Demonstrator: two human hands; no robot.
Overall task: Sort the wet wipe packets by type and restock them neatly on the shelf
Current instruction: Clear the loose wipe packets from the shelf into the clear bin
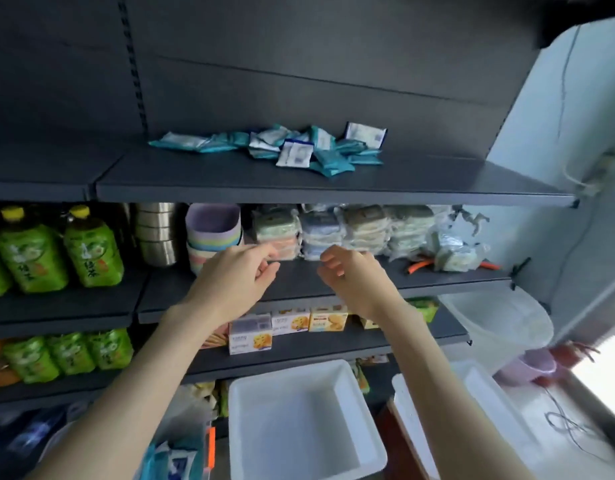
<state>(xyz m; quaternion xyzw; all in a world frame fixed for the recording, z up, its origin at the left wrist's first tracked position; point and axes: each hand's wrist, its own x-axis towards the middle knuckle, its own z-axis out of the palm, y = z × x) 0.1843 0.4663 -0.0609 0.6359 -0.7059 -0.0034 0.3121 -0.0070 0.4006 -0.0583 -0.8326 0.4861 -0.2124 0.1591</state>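
A loose heap of wet wipe packets (pixel 309 148) lies on the dark top shelf (pixel 334 192); most are teal, a few are white with blue print (pixel 295 153). One white packet (pixel 365 134) leans against the back panel. My left hand (pixel 236 271) and my right hand (pixel 351 271) hang in the air below that shelf's front edge, fingers loosely curled, holding nothing. More blue and white packets (pixel 171 460) show at the bottom left.
Two white plastic bins (pixel 365 455) (pixel 403 403) stand below me. The second shelf holds wrapped sponge packs (pixel 351 230), stacked pastel cups (pixel 212 230), steel bowls (pixel 157 233) and green tea bottles (pixel 91 247). Biscuit boxes (pixel 288 323) sit lower. A wall is at right.
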